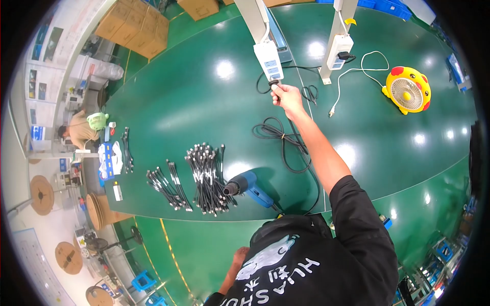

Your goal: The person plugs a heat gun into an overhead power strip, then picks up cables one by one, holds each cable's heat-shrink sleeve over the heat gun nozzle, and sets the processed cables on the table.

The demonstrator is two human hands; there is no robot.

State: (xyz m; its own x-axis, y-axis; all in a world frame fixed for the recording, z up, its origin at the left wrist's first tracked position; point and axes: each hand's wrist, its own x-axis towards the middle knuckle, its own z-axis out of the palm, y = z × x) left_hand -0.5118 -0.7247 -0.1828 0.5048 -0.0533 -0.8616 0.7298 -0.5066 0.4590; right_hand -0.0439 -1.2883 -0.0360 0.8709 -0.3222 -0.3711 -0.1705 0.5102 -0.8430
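My right hand (288, 99) reaches out over the green table and is closed on a black plug (274, 82) at the lower end of a white power strip (268, 57). Down beside my body is my left hand (240, 256), partly behind the black shirt, its fingers hidden. A blue heat gun (250, 188) lies near the table's front edge, its dark nozzle toward a big bundle of short black cables (206, 176). Coiled black cord (278, 131) lies between the heat gun and my right forearm.
Smaller cable bundles (171, 186) lie left. A second power strip (338, 51) is on a post. The yellow fan (408, 91) with white cord stands right. Cardboard boxes (133, 28) are stacked back left. Another person (80, 130) sits at the far left beyond the table.
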